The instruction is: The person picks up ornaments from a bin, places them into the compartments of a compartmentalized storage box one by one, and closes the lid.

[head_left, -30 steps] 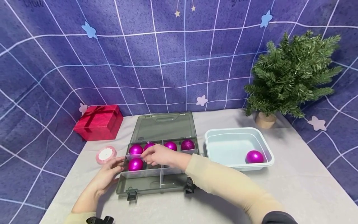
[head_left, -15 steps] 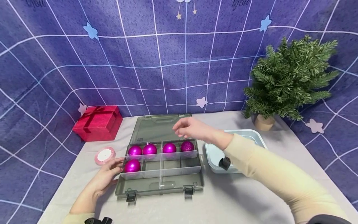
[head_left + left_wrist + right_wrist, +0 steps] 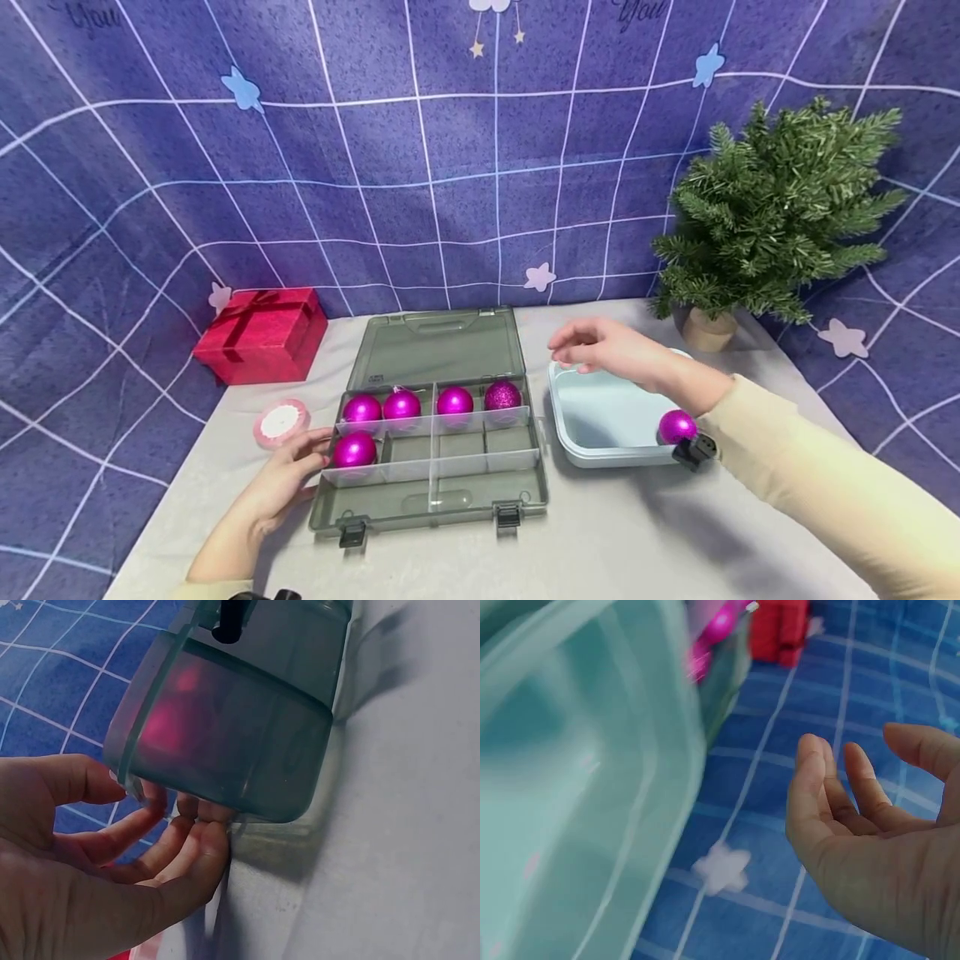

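Against the left side of a translucent grey compartment box (image 3: 487, 487), my left hand (image 3: 273, 487) rests with its fingertips touching the side wall; the left wrist view shows its bent fingers (image 3: 196, 851) by the box corner. Several magenta bauble balls (image 3: 362, 408) sit in the box: a row in the back compartments, one of them a glittery bauble (image 3: 502, 395), and one bauble (image 3: 354, 450) in the middle row's left compartment. My right hand (image 3: 611, 348) hovers over the back left of a pale blue tub (image 3: 600, 460), fingers loosely bent, holding nothing. A magenta bauble (image 3: 677, 427) lies in the tub.
A red gift box (image 3: 262, 337) and a pink ribbon roll (image 3: 281, 422) stand on the left. The box lid (image 3: 442, 346) lies opened back. A small artificial fir tree (image 3: 780, 217) stands behind the tub at right, before a blue grid-patterned cloth (image 3: 375, 167).
My right hand has left the box and moved right, over to the tub. The bauble in the box's middle row has shifted slightly left. My left hand has stayed at the box's side.
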`<state>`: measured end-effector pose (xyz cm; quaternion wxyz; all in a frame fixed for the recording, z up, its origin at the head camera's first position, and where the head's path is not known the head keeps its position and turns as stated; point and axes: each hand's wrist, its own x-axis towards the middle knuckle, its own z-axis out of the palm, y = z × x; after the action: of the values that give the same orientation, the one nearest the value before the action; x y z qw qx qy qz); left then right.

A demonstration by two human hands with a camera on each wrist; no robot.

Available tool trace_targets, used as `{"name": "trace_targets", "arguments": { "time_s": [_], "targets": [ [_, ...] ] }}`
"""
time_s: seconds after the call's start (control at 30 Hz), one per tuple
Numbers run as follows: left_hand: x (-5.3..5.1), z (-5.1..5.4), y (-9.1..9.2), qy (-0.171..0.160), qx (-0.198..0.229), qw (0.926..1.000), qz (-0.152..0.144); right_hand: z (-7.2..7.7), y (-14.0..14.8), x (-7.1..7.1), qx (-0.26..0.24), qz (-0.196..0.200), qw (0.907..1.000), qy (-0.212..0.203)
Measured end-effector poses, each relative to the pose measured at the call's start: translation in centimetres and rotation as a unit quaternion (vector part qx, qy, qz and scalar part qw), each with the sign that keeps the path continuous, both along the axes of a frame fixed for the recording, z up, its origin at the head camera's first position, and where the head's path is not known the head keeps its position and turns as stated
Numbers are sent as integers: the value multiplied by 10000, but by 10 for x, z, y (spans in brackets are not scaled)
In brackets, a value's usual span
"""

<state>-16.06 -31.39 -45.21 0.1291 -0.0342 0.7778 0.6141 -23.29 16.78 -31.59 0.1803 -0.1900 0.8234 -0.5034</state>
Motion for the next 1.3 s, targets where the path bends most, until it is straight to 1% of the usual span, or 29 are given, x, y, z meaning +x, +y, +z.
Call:
{"name": "trace_targets", "arguments": {
  "time_s": [0.17,0.27,0.37,0.43,0.5,0.57,0.73,0.87,0.93,1.0,1.07,1.17,1.23,1.3],
  "targets": [
    [0,0,-2,-5,-22,10000,13,-22,32,-2,549,-143,9982,190],
    [1,1,-1,-19,-4,10000,-4,-39,52,-1,688,-237,9973,111],
    [2,1,1,-36,4,10000,-2,-54,71,3,685,-339,9971,-45],
    [2,1,2,-38,1,10000,10,-61,80,6,730,-375,9966,-40],
    [1,1,2,-30,-10,10000,18,-65,88,8,838,-309,9960,5],
    [1,1,1,-14,-12,10000,12,-66,94,9,1070,-208,9940,136],
    [0,-1,0,-1,27,10000,11,-64,100,10,1615,48,9857,471],
    [0,-2,0,-1,39,10000,-4,-63,102,12,1941,166,9785,670],
    [1,-2,0,-17,39,10000,2,-63,103,13,2001,207,9779,564],
    [1,-2,0,-32,45,10000,43,-63,103,14,1887,178,9815,260],
    [2,-2,0,-40,47,10000,55,-65,102,16,1611,128,9867,-171],
    [1,-1,0,-31,46,10000,68,-70,98,18,1237,81,9904,-605],
    [0,-1,0,-17,36,10000,29,-74,96,20,1132,141,9909,-714],
    [0,-1,1,-9,23,10000,24,-77,93,21,1136,225,9907,-709]
  ]
}}
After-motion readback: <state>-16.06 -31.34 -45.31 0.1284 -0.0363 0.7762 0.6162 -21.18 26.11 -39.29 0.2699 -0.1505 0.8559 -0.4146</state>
